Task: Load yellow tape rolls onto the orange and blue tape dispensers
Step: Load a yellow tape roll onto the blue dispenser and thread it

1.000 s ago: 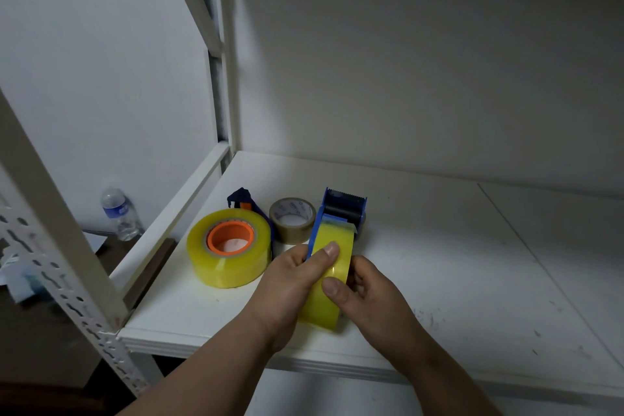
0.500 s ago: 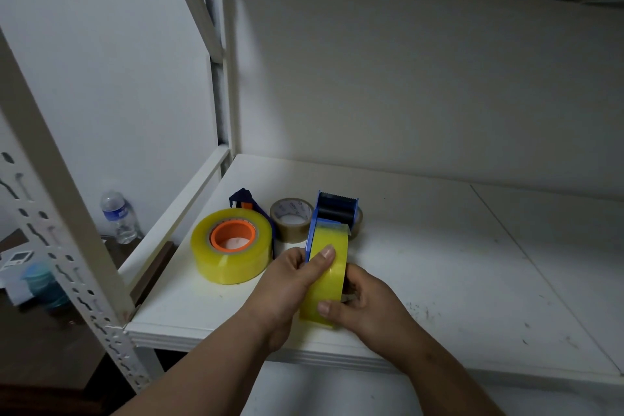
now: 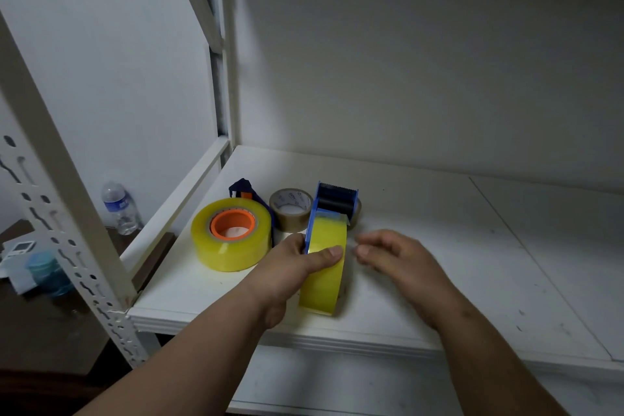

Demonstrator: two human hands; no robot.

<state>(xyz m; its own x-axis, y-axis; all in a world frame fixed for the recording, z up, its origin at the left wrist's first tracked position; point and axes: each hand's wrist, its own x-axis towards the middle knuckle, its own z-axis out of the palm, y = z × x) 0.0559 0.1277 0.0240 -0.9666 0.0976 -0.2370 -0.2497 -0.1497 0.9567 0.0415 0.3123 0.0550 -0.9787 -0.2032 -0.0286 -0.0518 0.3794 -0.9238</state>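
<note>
A yellow tape roll (image 3: 325, 260) stood on edge in the blue dispenser (image 3: 334, 201) at the front of the shelf (image 3: 472, 246), its axle running left-right, gripped by the left hand (image 3: 297, 267), while the right hand (image 3: 395, 257) hovered just beside it, fingers relaxed and empty.

Tape roll (image 3: 233, 233) lying flat on shelf (image 3: 439, 246), left of upright dispenser with roll (image 3: 326, 263); smaller roll (image 3: 291, 208) sitting behind, between them; water bottle (image 3: 120, 209) standing beyond shelf's left edge.
</note>
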